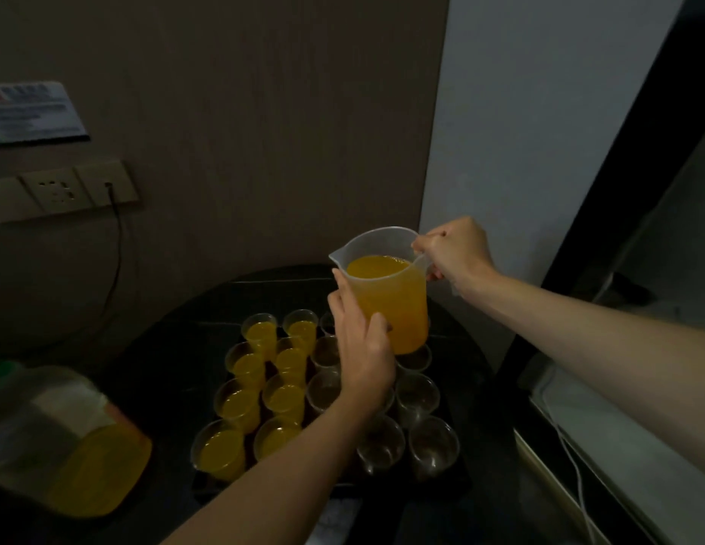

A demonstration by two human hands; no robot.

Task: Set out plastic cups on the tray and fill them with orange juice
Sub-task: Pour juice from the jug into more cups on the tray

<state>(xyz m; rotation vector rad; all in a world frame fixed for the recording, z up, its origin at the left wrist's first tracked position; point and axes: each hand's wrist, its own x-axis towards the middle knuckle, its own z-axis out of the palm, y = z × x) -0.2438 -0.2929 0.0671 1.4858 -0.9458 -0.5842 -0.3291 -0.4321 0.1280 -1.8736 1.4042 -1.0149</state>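
Right hand (453, 255): fingers curled tight around the handle of a translucent jug (394, 304), held aloft, upright, about three-quarters full of orange juice.
Left hand (362, 352): fingers straight, laid against the jug's spout-side wall, thumb on its near face; not curled round it.
Below the grip: dark tray (463, 475) on a round dark table (178, 348), carrying rows of clear plastic cups.
Filled cups (244, 403): two columns, below and left of the jug.
Empty cups (416, 395): directly under the jug and toward the wearer.
Far left of the grip: wall socket (56, 190) with a cable (117, 245); a blurred orange-filled bag (95, 474) low down.
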